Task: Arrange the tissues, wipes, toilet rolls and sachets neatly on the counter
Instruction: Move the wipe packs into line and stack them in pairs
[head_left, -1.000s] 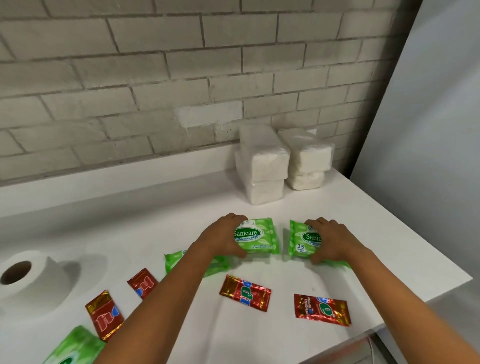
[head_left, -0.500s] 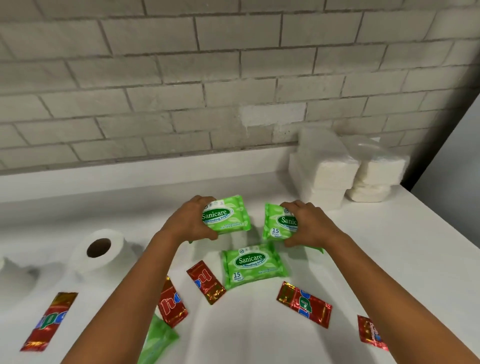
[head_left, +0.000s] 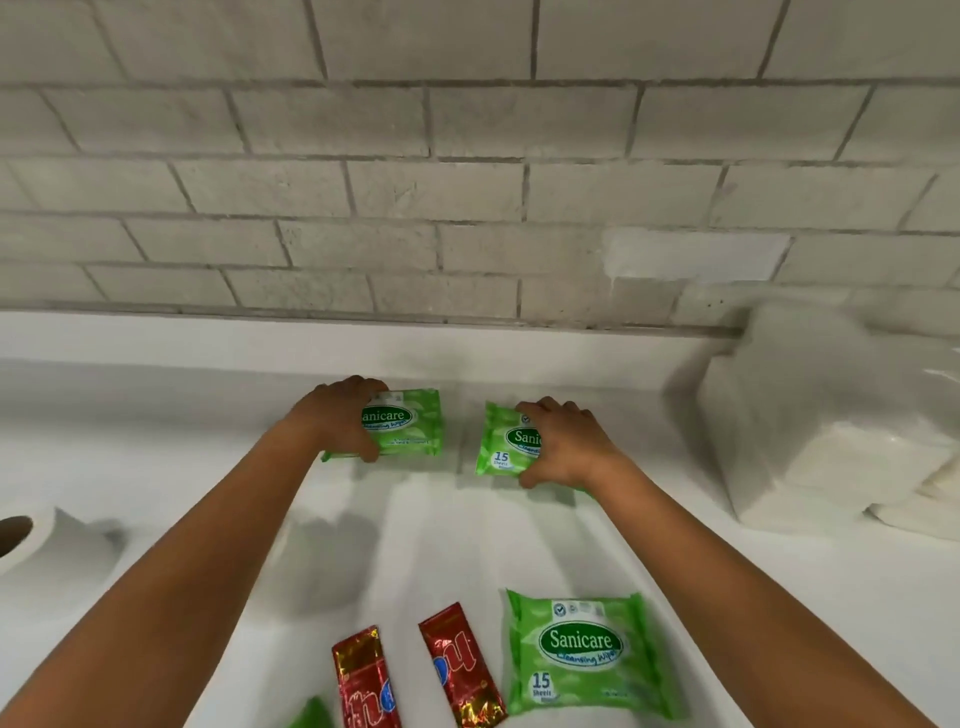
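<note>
My left hand (head_left: 343, 415) grips a green Sanicare wipes pack (head_left: 413, 423) near the back of the white counter (head_left: 182, 457). My right hand (head_left: 563, 444) grips a second green wipes pack (head_left: 501, 441) just to its right, a small gap between the two. A third wipes pack (head_left: 582, 654) lies flat near the front. Two red sachets (head_left: 366, 680) (head_left: 460, 670) lie left of it. A toilet roll (head_left: 47, 545) lies on its side at the far left. Stacked white tissue packs (head_left: 826, 421) stand at the right against the wall.
A grey brick wall (head_left: 467, 182) rises behind the counter's white upstand. A sliver of another green pack (head_left: 311, 714) shows at the bottom edge.
Both hands have carried their wipes packs away from me toward the back wall. The view has shifted left and closer, so the third pack and sachets now sit nearer the bottom.
</note>
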